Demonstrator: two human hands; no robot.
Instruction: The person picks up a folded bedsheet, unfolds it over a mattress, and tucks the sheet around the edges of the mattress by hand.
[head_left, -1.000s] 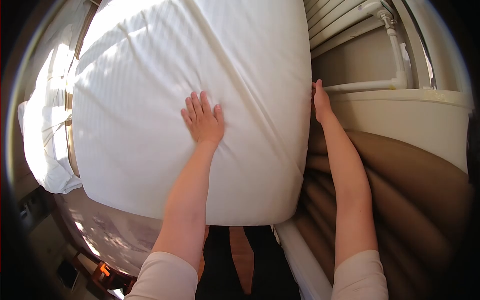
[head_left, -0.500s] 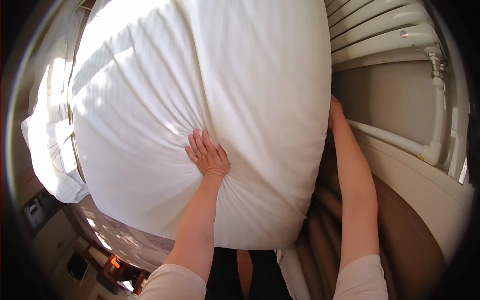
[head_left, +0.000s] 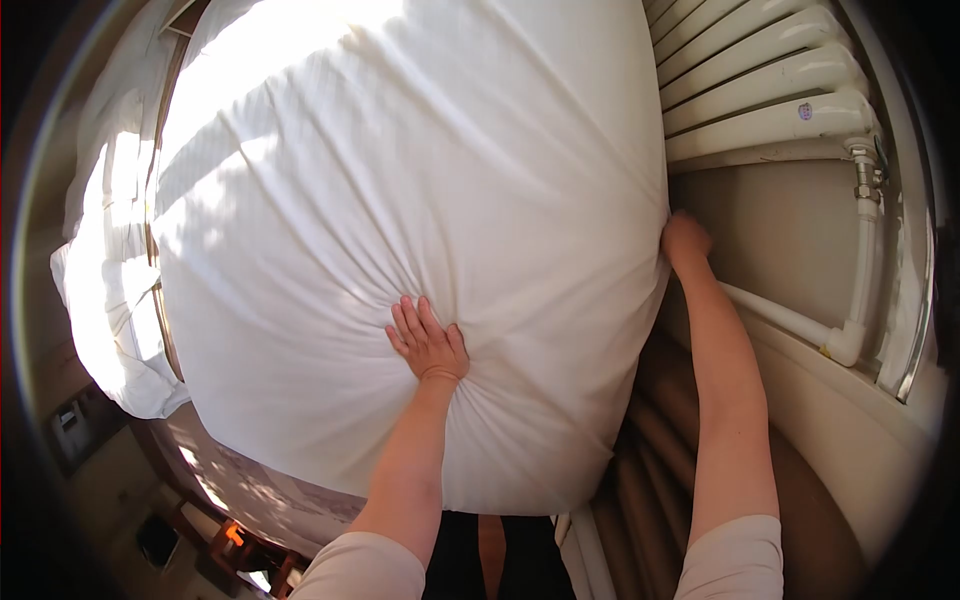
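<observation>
A white sheet (head_left: 540,230) covers the mattress in front of me, with creases fanning out around my left hand (head_left: 428,340). That hand lies palm down on the sheet, open, its fingers stretched and the thumb apart. At the mattress's right edge, my right hand (head_left: 687,238) is closed on the side of the sheet. Its fingertips are partly hidden, and taut folds run from it across the bed.
A white radiator (head_left: 765,95) with a pipe (head_left: 865,260) stands close on the right. Brown curtain-like folds (head_left: 650,465) hang below my right arm. On the left lies rumpled white bedding (head_left: 115,310); dark wooden furniture (head_left: 240,555) is at lower left.
My right hand has come outward from the mattress edge, drawing the sheet taut. The deep lengthwise fold has flattened out. My left hand stays pressed on the sheet; the view has shifted slightly.
</observation>
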